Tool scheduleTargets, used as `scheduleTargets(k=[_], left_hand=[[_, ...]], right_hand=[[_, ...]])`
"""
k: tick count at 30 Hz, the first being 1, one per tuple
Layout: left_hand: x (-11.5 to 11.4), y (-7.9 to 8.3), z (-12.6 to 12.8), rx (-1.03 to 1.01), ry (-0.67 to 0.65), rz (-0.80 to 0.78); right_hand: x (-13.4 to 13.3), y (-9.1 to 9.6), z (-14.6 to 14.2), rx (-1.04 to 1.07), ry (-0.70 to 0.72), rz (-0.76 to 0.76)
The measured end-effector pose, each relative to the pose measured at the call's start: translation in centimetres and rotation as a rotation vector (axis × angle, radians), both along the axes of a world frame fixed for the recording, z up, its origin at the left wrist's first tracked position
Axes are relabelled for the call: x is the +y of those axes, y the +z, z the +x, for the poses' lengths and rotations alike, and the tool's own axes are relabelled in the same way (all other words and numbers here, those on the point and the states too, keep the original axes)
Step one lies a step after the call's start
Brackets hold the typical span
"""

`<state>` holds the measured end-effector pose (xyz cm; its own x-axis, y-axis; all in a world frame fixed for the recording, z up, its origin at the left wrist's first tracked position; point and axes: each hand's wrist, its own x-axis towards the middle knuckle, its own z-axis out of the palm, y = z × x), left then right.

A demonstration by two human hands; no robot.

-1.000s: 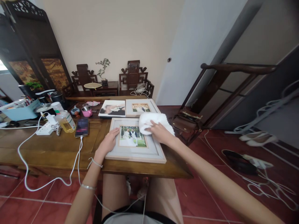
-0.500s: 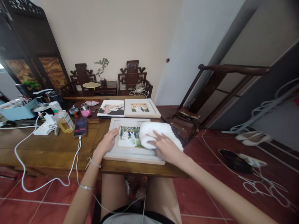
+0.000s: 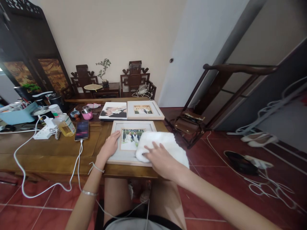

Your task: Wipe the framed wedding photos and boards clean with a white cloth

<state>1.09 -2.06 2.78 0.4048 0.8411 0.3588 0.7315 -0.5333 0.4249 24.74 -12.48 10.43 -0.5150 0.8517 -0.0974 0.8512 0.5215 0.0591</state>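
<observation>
A pale framed photo (image 3: pixel 124 126) lies flat on the wooden table (image 3: pixel 59 150) right in front of me. My left hand (image 3: pixel 109 148) rests open on the frame's left border, fingers flat, holding it down. My right hand (image 3: pixel 159 158) presses a folded white towel (image 3: pixel 165 145) onto the frame's near right corner, fingers spread on the cloth. The towel covers the lower right part of the frame and hangs over the table's edge.
Behind lie a second framed photo (image 3: pixel 145 110) and an unframed print (image 3: pixel 114 111). To the left are a phone (image 3: pixel 82 130) on a white cable, an oil bottle (image 3: pixel 64 125), a power strip (image 3: pixel 43 132) and a pink cup (image 3: pixel 86 113). A dark wooden rack (image 3: pixel 216 86) stands to the right.
My right hand has dragged the towel from the frame's far right corner down along the right side to the near right corner. My left hand has stayed put.
</observation>
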Motion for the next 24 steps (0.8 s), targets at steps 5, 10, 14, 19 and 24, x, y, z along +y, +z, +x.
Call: scheduleTargets(k=[5,10,14,19,24], left_hand=[[0.2,-0.3,-0.1,-0.005,0.0,-0.011],[0.3,-0.6,-0.3,0.013,-0.01,-0.014],[0.3,-0.6,-0.4,0.026,-0.017,-0.026],[0.5,-0.8,-0.3,0.036,-0.002,-0.04],[0.6,-1.2,-0.4,-0.018,-0.001,-0.038]], right_hand=[[-1.6,0.0,-0.8,0.172,0.168,-0.043],[4.8,-2.4,-0.7,0.163,0.057,0.069],[10.4,-3.1,-0.1,0.099,-0.09,0.233],[10.7,-3.3,-1.1,0.084,-0.043,0.209],[3.6,-1.9,-0.8,0.191,0.15,-0.024]])
